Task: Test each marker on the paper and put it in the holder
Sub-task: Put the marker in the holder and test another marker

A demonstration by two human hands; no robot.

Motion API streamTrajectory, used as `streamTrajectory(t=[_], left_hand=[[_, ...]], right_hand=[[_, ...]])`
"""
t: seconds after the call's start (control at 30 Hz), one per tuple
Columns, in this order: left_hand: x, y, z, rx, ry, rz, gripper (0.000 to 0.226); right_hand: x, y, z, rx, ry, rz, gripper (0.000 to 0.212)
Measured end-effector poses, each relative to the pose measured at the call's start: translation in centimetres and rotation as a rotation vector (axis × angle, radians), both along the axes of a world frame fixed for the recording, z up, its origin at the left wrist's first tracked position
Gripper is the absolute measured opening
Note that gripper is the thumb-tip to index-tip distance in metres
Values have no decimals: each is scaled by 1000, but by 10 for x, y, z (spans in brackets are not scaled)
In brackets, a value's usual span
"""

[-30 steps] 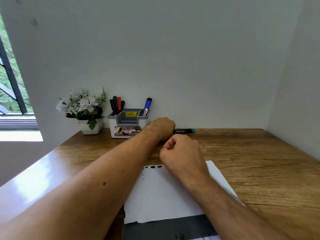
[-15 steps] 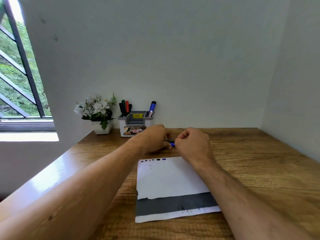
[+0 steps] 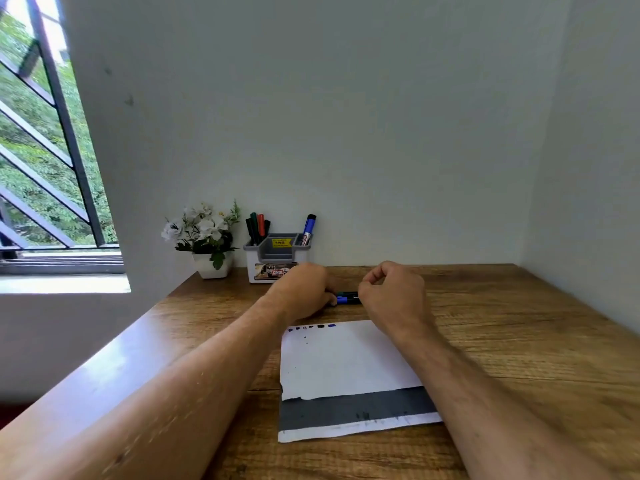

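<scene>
**One marker in hand, five already in the holder**

At the far left corner of the table [image 3: 519, 341], a glossy wood-grain top with a rounded left edge, stands a small white square pot of artificial white flowers [image 3: 207, 237]. Just to its right, against the back edge, sits the holder [image 3: 277, 261], a boxy white plastic caddy with a grey stepped insert and a yellow sticker. Its left compartment holds four slim markers [image 3: 258, 228] with black, green and red caps; its right compartment holds one thicker blue marker [image 3: 308, 226], leaning slightly.

In front of the holder, the left hand [image 3: 301, 292] is curled around one end of a marker [image 3: 347, 298], and the right hand [image 3: 391, 296] is curled around the other end. Only a short stretch shows between them, black with a blue band, just beyond the far edge of the paper. They look to be pulling the cap off or pressing it on; I cannot tell which.

The paper [image 3: 346, 358] lies flat near the middle of the table: a matte white sheet with a ragged torn edge over a dark grey strip near its front. A row of small dark and blue test dabs runs along its far left edge, so several markers appear tested. This one is seemingly the last left outside the holder.
</scene>
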State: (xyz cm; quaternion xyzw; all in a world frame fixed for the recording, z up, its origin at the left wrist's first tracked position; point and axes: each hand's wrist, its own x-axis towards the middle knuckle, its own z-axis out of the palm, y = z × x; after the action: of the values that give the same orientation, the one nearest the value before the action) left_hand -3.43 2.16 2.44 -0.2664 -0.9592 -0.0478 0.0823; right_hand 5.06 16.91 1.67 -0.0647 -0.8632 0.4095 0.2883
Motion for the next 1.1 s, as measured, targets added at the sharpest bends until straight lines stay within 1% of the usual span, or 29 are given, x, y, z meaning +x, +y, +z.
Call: streamTrajectory(t=[0.2,0.27,0.33,0.4,0.5,0.6,0.7,0.8,0.87,1.0,1.07,1.1], left_hand=[[0,0,-4,56,48,8,25],[1,-3,-2,81,50,5,24],[3,-8,1,95,77,-4,24],[7,-14,5,91,121,-16,25],[17,-23,11,110,158,-48,22],[30,-32,12,174,222,-123,18],[40,-40,5,235,300,-184,17],[42,-44,4,363,282,-206,20],[43,-44,4,415,267,-212,26],[44,-44,1,353,258,-226,32],[45,-44,2,337,259,-224,32],[45,-43,3,340,257,-223,30]], right_hand=[[-4,-1,-4,16,32,25,14],[-6,-3,-5,64,36,80,14],[-7,-5,-8,176,27,161,14],[-7,-6,-10,302,42,201,24],[-7,-3,-7,511,96,122,42],[-3,0,0,621,78,79,48],[1,-2,2,621,35,176,39],[2,-5,3,623,13,227,31],[1,-6,2,607,23,229,25],[0,-6,0,544,25,246,20],[-1,-5,1,504,12,278,23],[-1,-5,2,514,4,292,26]])
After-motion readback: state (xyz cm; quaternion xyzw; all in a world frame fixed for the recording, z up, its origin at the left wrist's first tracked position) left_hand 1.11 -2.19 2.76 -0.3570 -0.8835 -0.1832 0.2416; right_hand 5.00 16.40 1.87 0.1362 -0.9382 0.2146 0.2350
